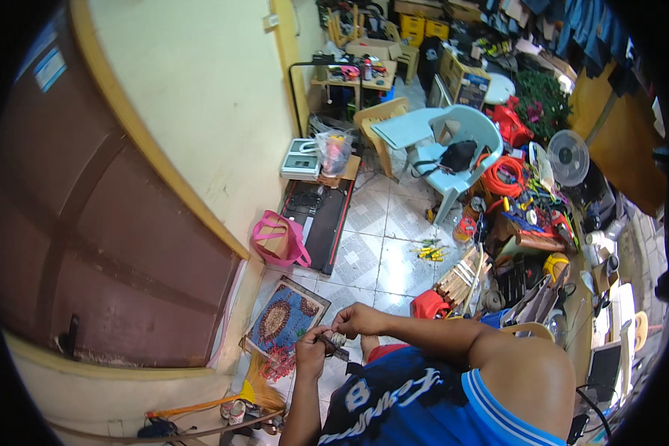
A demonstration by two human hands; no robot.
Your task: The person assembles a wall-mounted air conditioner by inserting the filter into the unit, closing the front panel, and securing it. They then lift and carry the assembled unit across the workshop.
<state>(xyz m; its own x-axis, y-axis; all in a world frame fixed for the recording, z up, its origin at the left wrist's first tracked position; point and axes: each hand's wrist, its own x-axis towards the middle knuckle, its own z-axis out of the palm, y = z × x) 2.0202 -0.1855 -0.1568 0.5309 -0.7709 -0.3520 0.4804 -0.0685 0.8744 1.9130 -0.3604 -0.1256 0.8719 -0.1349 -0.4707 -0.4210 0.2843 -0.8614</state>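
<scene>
Between your two hands, just in front of your blue-and-black sleeveless shirt, sits a small, pale, whitish, rounded bundle, set against a dark, narrow, stick-like piece; what either is made of is too small to tell. Your left hand has its fingers curled around the upper-left end of the dark piece, gripping it. From there the piece's long axis slants down and to the right in the head view, its free end pointing toward your shirt. Your right hand comes in from the upper right, fingers bent, thumb and fingertips close together at the bundle's upper edge. You cannot tell from here whether they pinch it or only touch it.

The relation to judge by is this: the bundle lies right of your left fingers and just below your right fingertips, which seem the nearer. Below and left lies a blue, patterned, rectangular mat with a red, stringy tangle by its lower edge.
</scene>
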